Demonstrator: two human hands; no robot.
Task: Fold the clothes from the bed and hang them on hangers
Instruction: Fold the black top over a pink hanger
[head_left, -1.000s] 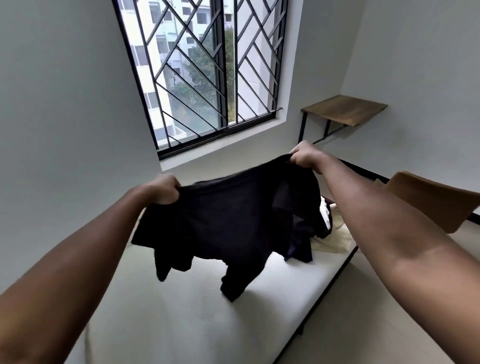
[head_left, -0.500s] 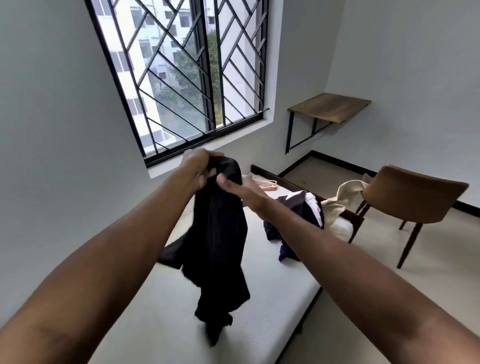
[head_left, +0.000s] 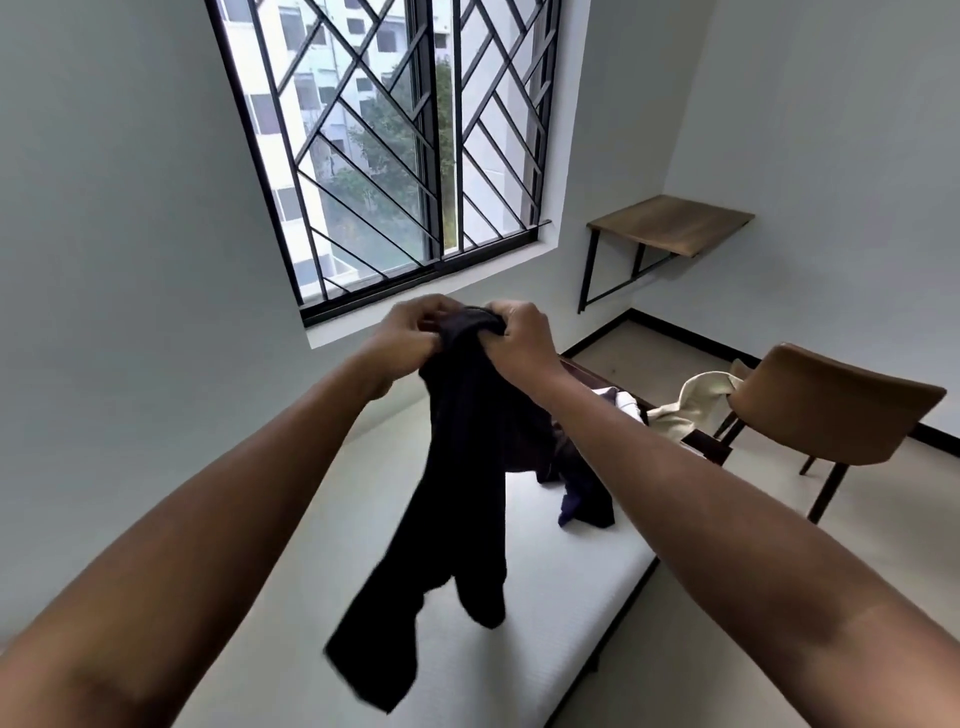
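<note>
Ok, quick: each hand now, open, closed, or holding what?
Left hand: grips the black garment at its top.
Right hand: grips the same garment's top.

The white bed (head_left: 550, 587) carries dark clothes (head_left: 587, 496) heaped at its far end.

A single wide-angle view, worn on the head, looks forward and down from close above the bed (head_left: 545, 597), with the window (head_left: 384, 156) at 12 o'clock and the chair (head_left: 831, 415) at 3 o'clock.

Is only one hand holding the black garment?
No, the left hand and the right hand both grip the black garment at its bunched top.
</note>
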